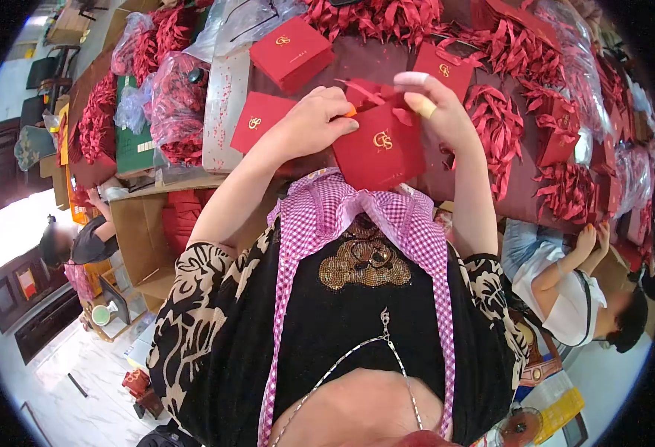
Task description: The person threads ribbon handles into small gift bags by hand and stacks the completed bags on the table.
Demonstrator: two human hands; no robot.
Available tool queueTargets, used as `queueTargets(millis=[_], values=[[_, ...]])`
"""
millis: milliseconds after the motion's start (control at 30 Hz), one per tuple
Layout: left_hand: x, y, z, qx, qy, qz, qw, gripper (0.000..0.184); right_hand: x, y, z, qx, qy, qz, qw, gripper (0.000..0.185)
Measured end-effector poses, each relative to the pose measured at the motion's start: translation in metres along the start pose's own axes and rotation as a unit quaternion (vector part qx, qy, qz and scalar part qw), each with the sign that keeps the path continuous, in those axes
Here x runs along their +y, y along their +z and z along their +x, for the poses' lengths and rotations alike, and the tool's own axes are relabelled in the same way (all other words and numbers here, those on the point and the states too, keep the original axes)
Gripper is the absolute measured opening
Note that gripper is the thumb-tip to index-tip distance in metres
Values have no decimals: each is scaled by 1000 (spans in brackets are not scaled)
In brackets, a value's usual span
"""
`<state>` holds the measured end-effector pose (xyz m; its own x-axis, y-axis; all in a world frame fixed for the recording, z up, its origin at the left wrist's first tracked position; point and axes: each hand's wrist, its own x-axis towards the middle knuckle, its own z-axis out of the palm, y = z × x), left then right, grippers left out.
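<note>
A red bag with gold lettering is upright between my hands, with red ribbon at its top edge. My left hand has its fingers curled at the bag's upper left corner, with something orange at the fingertips. My right hand is raised at the upper right of the bag, fingers apart, with coverings on two fingers. Whether it touches the ribbon is hard to tell. A stack of red bags lies behind my left hand, and another red bag lies to its left.
Ribbon bundles and plastic-wrapped bundles cover parts of the dark red table. An open cardboard box stands at the left below the table edge. One person sits at the right; another is at the far left.
</note>
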<state>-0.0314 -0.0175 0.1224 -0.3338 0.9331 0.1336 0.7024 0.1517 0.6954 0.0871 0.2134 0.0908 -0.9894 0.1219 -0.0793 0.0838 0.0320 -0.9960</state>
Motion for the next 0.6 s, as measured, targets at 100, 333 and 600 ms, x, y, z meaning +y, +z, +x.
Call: queueTargets(millis=[100,333,600], values=[[-10,-1,-3,-12,-67,-98,993,21,17,-4,-11,7,41,109,993,43],[-24,-2,-8,71,-138,-85,984,19,67,-17,-30,17,118,68,991,43],[-54,18,-3,53,-257,-199,944,19,33,-35,-47,95,-10,366,926,23]])
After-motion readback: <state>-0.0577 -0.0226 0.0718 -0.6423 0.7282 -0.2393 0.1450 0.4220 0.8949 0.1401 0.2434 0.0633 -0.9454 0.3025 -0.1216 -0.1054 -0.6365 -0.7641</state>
